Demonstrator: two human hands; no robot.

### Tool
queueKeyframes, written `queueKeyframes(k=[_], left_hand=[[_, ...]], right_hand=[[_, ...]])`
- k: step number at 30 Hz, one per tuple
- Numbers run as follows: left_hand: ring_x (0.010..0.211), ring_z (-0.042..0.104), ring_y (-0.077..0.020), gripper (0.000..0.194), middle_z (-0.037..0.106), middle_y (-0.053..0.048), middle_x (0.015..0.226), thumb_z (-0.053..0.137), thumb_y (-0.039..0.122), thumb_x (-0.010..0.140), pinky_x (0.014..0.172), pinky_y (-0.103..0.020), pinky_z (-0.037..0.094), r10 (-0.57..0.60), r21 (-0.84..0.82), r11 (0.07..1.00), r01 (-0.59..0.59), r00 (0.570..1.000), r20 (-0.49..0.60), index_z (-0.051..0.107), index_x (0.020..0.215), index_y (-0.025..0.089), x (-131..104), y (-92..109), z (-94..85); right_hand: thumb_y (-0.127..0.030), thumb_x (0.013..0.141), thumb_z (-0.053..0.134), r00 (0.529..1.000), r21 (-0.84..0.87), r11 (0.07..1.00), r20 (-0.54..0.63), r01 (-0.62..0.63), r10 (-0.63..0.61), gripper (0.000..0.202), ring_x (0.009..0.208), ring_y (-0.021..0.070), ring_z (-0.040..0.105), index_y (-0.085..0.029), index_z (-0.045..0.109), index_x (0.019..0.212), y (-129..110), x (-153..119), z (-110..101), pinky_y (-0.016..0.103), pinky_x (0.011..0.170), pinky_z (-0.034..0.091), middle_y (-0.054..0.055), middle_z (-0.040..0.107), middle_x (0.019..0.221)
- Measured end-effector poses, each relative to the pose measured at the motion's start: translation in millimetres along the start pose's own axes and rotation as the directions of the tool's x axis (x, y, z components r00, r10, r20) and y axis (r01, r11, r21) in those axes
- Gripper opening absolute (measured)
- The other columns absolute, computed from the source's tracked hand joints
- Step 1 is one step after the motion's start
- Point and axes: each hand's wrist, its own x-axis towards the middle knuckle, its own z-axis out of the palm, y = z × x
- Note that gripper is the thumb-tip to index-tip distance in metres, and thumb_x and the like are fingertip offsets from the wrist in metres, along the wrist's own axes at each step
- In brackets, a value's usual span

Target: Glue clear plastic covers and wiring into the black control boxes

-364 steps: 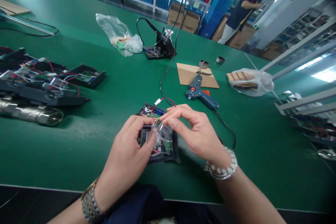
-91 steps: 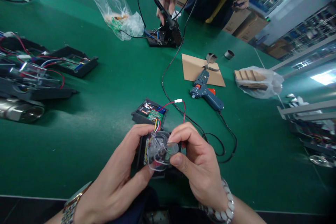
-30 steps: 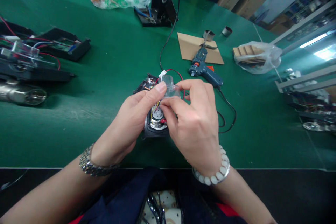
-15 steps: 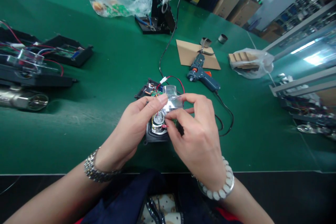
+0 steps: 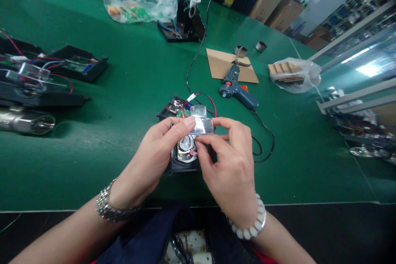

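A black device housing lies in front of me, with a round silvery mechanism and wires inside. Over its upper part is a clear plastic cover. My left hand is closed on the cover's left side, thumb on top. My right hand touches the cover's right edge with the index finger. Its thumb and another finger pinch close beside the mechanism; whatever is between them is too small to make out. Beyond my fingers, an opened housing half shows a green circuit board and red and black wires.
A glue gun rests by a cardboard sheet, its cord curling to the right of my hands. More opened black housings and a metal cylinder lie left. Plastic bags, a black stand and pliers stand farther back.
The view has shifted slightly. My right wrist has moved a little to the left, and both hands keep nearly the same grip at the clear cover.
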Motion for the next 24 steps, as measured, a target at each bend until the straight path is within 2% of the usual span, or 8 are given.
queueKeyframes(k=[4,10,20,24], left_hand=[[0.079,0.065,-0.0162,0.025,0.075,-0.005,0.092,0.072,0.041,0.095,0.070,-0.023,0.054,-0.001,-0.003,1.000,0.001,1.000,0.003,0.071,0.099,0.016,1.9,-1.1,-0.6],[0.080,0.062,-0.0153,0.030,0.074,-0.004,0.094,0.073,0.046,0.094,0.068,-0.022,0.049,-0.005,0.021,1.000,0.005,1.000,-0.018,0.073,0.097,0.016,-1.6,1.7,-1.2],[0.082,0.060,-0.0159,0.029,0.074,-0.004,0.096,0.075,0.045,0.092,0.070,-0.024,0.048,-0.013,0.014,1.000,0.013,0.999,-0.039,0.071,0.094,0.016,-1.5,1.5,-1.9],[0.086,0.062,-0.0173,0.029,0.075,-0.004,0.099,0.074,0.045,0.093,0.074,-0.026,0.049,-0.022,0.017,1.000,0.022,1.000,-0.022,0.071,0.100,0.017,-4.3,2.7,-2.4]], right_hand=[[-0.016,0.095,0.070,0.998,0.079,0.996,-0.052,-0.037,0.041,0.011,0.123,0.0293,0.057,-0.018,0.081,0.093,-0.2,-1.7,0.7,0.046,0.097,0.053,0.016,0.061,0.126],[-0.015,0.091,0.074,0.996,0.139,0.986,0.026,-0.092,0.090,0.010,0.126,0.0270,0.055,-0.021,0.082,0.092,2.2,-3.8,1.9,0.045,0.104,0.049,0.012,0.064,0.124],[-0.017,0.092,0.073,0.996,0.149,0.985,-0.018,-0.087,0.091,0.012,0.129,0.0276,0.054,-0.024,0.083,0.096,1.9,-5.8,2.1,0.050,0.108,0.049,0.009,0.064,0.132],[-0.017,0.092,0.074,0.995,0.151,0.985,-0.022,-0.089,0.093,0.015,0.131,0.0282,0.052,-0.026,0.083,0.098,3.5,-5.6,4.0,0.052,0.112,0.046,0.008,0.065,0.132]])
